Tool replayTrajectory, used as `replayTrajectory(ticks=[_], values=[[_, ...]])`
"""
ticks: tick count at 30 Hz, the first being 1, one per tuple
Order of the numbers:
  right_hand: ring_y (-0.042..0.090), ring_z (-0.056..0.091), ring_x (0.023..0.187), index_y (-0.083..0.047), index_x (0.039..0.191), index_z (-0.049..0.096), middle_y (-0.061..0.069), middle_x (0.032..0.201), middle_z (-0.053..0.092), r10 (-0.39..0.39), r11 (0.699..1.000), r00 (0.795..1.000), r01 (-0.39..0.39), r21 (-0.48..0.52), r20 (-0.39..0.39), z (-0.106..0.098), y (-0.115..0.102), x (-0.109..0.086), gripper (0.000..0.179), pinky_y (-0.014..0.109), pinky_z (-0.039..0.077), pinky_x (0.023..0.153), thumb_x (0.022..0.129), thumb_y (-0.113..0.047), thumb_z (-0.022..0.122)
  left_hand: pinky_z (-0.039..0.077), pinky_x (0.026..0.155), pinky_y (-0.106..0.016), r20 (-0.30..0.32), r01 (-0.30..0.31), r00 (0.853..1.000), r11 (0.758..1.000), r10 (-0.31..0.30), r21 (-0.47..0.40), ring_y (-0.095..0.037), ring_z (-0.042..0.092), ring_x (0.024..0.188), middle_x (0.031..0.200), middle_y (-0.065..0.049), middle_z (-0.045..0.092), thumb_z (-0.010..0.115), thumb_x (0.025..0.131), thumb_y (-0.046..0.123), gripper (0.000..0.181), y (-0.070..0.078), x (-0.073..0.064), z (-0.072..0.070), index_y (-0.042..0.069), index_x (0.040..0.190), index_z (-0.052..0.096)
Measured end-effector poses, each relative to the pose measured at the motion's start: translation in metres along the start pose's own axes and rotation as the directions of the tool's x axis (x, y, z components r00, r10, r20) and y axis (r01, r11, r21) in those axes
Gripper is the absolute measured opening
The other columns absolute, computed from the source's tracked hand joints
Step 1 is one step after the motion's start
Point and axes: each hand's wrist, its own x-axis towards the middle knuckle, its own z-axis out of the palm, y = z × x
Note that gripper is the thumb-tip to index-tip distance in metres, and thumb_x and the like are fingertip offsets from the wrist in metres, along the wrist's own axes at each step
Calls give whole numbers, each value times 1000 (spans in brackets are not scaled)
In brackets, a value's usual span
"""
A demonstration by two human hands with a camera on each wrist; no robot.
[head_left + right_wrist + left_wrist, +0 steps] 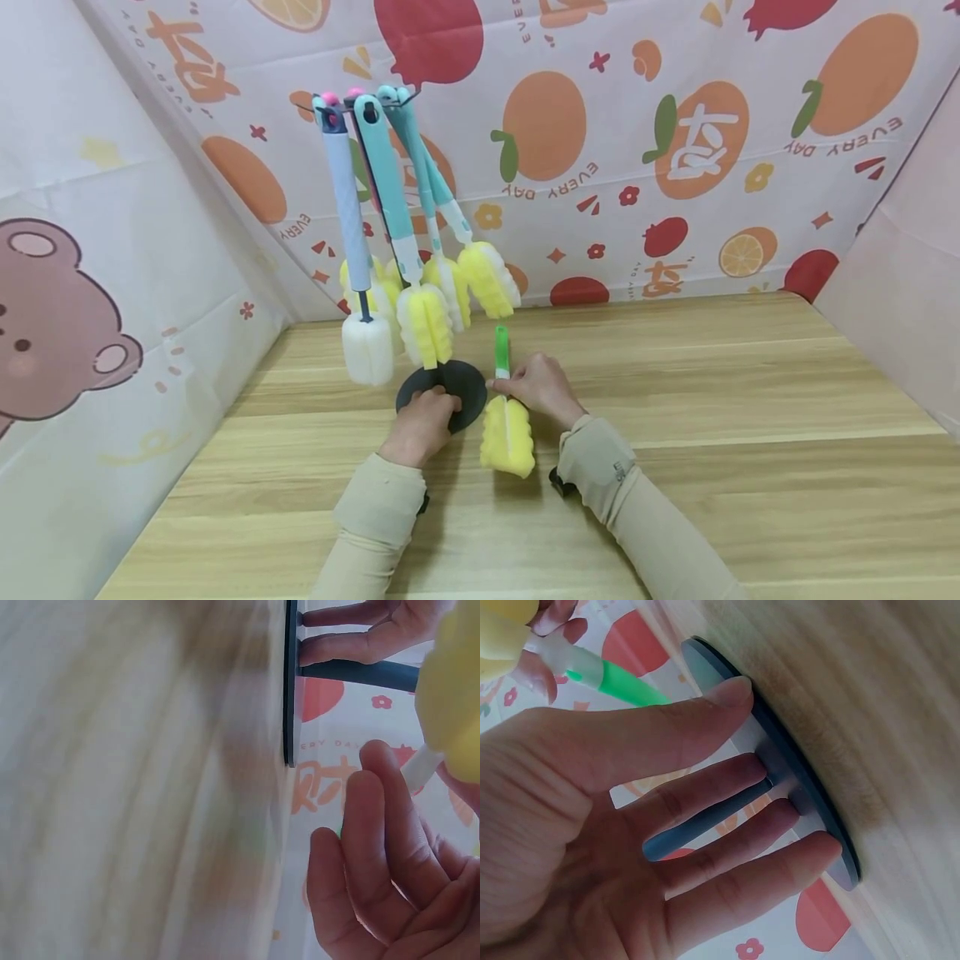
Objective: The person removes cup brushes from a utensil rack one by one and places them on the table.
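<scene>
My right hand (545, 388) pinches a sponge bottle brush by its white neck. The brush's green handle (502, 347) points away from me, and its yellow sponge head (507, 437) hangs toward me above the table. Left of it, my left hand (425, 422) touches the round dark base (467, 385) of a rack; in the left wrist view its fingers (750, 889) reach fairly straight onto the disc, with the thumb near the rim. Several bottle brushes hang from the rack's top hooks, among them a teal-handled one (386, 179) and a blue-handled one with a white sponge (367, 350).
The rack stands on a wooden table (712, 400). Behind it rises a fruit-printed cloth (465, 208), and a white cloth with a bear print (56, 325) borders the left side. The hanging sponge heads sit close above my left hand.
</scene>
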Motion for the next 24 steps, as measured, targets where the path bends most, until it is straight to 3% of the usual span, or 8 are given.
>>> replayTrajectory(ticks=[6, 24], values=[[7, 27, 43, -15, 47, 46, -8, 46, 31, -8, 999, 1000, 9, -37, 27, 1, -1, 0, 57, 21, 18, 42, 89, -34, 80, 53, 85, -51, -6, -8, 1000, 1000, 8, 8, -41, 62, 94, 101, -17, 66, 74, 86, -8, 23, -1, 1, 0, 2, 106, 77], [7, 30, 41, -15, 48, 45, -8, 45, 30, -21, 987, 996, 35, -154, 88, 7, -4, 0, 57, 21, 22, 41, 87, -36, 82, 53, 88, -51, 19, 6, 1000, 1000, -6, -2, -42, 62, 99, 106, -18, 66, 74, 86, -8, 25, -2, 1, -1, 2, 110, 76]])
